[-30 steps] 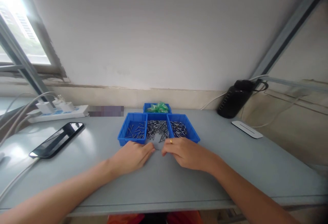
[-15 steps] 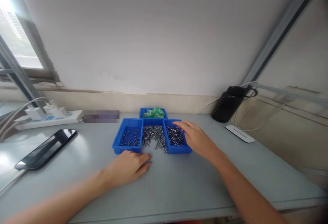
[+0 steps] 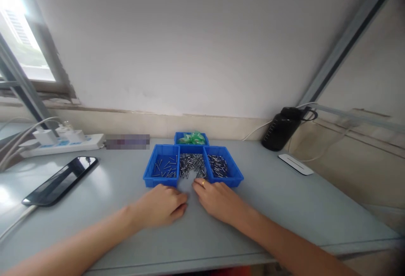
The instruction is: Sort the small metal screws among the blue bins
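My left hand [image 3: 160, 205] rests on the table just in front of the left blue bin [image 3: 161, 182], its fingers curled in; whatever they may hold is hidden. At the near edge of a loose pile of thin metal fasteners [image 3: 190, 163], like screws or rivets, is my right hand [image 3: 220, 200], with a ring on one finger. Its fingertips are drawn together and bent down, and I cannot make out anything in them. A few scattered fasteners lie in the left bin. The right blue bin [image 3: 232, 170] holds a denser heap of them, mostly at its left side.
Behind the pile stands a third blue bin [image 3: 191, 148] with green plastic packaging [image 3: 192, 138]. A phone [image 3: 61, 181] and a power strip [image 3: 65, 144] are on the left. A black bottle [image 3: 281, 129] and a flat white object [image 3: 295, 164] are at the right.
My right hand has left the right bin and moved left and nearer, to the front of the pile. The left hand's thumb and fingers have drawn closer together. The view has shifted slightly.
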Demonstrator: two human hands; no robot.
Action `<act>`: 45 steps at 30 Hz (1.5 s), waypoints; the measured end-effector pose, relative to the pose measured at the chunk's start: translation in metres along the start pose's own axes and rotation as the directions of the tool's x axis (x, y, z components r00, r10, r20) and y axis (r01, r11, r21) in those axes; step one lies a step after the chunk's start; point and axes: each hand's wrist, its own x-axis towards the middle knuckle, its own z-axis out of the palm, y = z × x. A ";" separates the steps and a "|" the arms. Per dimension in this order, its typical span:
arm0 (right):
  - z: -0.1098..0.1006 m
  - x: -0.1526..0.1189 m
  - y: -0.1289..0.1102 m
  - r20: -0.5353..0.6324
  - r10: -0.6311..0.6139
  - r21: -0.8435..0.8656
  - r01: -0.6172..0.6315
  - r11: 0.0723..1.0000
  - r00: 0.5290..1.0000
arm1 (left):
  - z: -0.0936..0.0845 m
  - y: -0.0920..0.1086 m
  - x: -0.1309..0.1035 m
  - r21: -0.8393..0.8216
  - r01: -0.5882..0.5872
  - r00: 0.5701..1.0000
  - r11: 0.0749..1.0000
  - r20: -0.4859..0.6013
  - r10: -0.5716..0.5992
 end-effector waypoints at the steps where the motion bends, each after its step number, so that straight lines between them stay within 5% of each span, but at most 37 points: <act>1: 0.004 0.000 -0.001 0.005 0.020 -0.033 -0.020 0.999 1.000 | -0.001 0.001 -0.001 0.008 -0.003 1.000 1.000 -0.002 0.003; 20: -0.012 -0.002 0.008 -0.102 -0.291 0.007 0.293 0.956 0.951 | -0.002 0.006 0.002 0.006 -0.017 1.000 1.000 -0.025 0.017; 25: -0.022 -0.003 0.014 -0.253 -0.141 0.376 0.232 0.897 0.957 | 0.001 0.008 0.003 0.042 0.095 0.994 0.995 -0.058 -0.092; 30: -0.024 -0.002 0.018 -0.228 -0.040 0.641 0.181 0.746 0.973 | -0.001 0.010 0.003 -0.003 0.127 0.986 0.992 -0.112 -0.126; 45: -0.021 -0.002 0.021 -0.136 -0.105 0.379 0.150 0.913 0.985 | -0.005 0.011 0.004 0.059 0.132 0.979 0.990 -0.165 -0.121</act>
